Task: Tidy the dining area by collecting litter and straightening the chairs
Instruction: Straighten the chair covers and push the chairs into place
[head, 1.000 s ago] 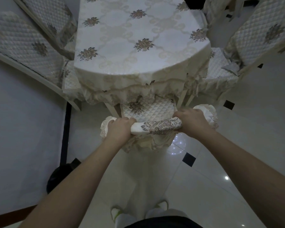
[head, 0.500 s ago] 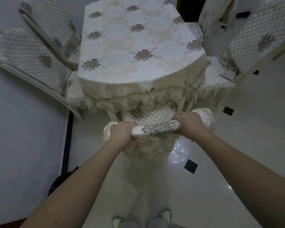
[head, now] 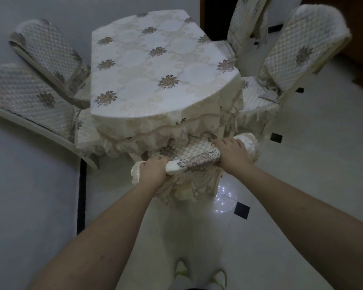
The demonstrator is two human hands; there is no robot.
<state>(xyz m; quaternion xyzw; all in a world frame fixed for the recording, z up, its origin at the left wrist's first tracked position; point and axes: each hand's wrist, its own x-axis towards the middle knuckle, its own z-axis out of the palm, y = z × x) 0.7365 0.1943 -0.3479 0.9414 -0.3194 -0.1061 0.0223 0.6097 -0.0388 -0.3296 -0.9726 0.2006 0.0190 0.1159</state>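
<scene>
I have both hands clamped on the top rail of the near chair (head: 197, 162), which sits at the near edge of the table (head: 155, 70) with its quilted seat partly tucked under the hanging tablecloth fringe. My left hand (head: 153, 170) wraps the rail's left end and my right hand (head: 232, 153) wraps the right end, fingers curled over it. The rail's long axis runs left to right across my view but slants, the right end lying closer to the table than the left, so I judge the chair is skewed and the left hand has the farther push to square it. The chair lies straight ahead of both arms, toward the table. Two more chairs stand off the table's left side and two off its right, all splayed outward. The near chair's legs are hidden by its skirt, and the table legs are mostly lost behind the fringe. I can make out no litter in this dim light.
</scene>
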